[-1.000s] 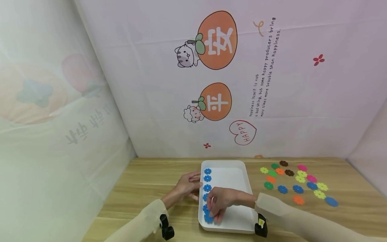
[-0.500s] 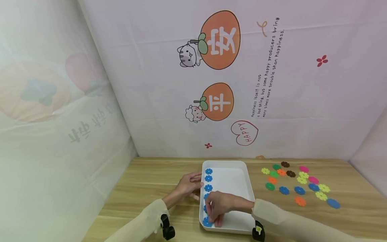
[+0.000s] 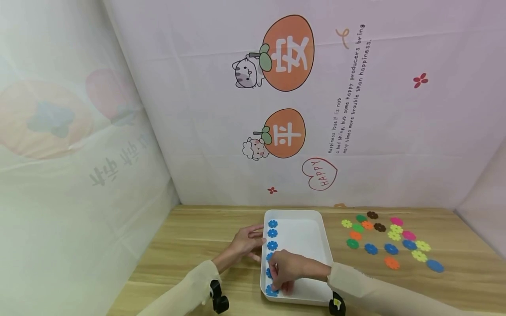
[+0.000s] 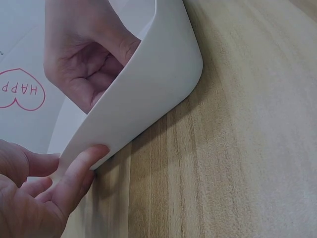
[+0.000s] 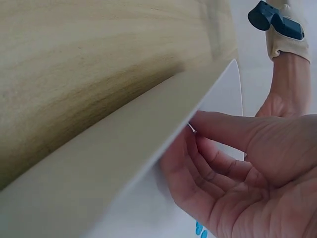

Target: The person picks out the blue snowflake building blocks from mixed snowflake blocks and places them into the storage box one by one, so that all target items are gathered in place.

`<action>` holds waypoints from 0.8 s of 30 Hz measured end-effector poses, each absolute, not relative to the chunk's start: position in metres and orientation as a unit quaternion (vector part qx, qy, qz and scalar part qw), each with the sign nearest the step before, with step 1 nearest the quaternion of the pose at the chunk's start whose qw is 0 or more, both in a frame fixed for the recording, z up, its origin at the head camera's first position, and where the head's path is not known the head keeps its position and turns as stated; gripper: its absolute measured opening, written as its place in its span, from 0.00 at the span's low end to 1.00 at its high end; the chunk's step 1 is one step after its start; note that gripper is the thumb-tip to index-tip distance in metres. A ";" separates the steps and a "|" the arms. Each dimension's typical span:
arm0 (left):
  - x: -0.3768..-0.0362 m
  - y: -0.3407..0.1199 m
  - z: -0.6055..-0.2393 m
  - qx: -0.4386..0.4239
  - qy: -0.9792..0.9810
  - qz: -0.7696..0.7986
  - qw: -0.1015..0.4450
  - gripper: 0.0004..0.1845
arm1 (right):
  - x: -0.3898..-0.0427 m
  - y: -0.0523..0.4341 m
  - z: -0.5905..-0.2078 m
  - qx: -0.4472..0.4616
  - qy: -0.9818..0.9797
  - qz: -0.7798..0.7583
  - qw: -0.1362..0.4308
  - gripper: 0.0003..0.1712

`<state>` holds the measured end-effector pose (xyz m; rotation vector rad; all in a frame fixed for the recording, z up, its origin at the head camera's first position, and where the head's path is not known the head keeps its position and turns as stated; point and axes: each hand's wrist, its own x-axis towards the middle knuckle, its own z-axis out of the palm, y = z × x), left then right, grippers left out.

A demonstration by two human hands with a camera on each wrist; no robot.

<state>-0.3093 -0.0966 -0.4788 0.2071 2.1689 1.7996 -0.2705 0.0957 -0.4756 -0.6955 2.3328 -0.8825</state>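
With my left hand (image 3: 244, 242) bracing the white tray (image 3: 312, 228) on the table (image 3: 189, 245), fingers straight against its left wall, I press my right hand's (image 3: 286, 270) curled fingertips on the blue flower disc (image 3: 271, 290), seating it flat in line with the blue column.

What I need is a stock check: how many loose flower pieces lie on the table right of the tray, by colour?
blue pieces: 4
yellow pieces: 5
green pieces: 3
orange pieces: 3
pink pieces: 2
brown pieces: 2
Total: 19
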 end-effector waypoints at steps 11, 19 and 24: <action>-0.308 -0.098 -0.480 0.069 0.758 0.630 0.158 0.30 | -0.267 0.096 -0.450 -0.232 0.879 -0.312 0.276 0.15; -0.310 -0.098 -0.481 0.076 0.756 0.631 0.157 0.31 | -0.264 0.104 -0.432 -0.213 0.889 -0.315 0.255 0.12; -0.310 -0.097 -0.480 0.078 0.756 0.631 0.156 0.31 | -0.271 0.114 -0.431 -0.212 0.896 -0.314 0.233 0.11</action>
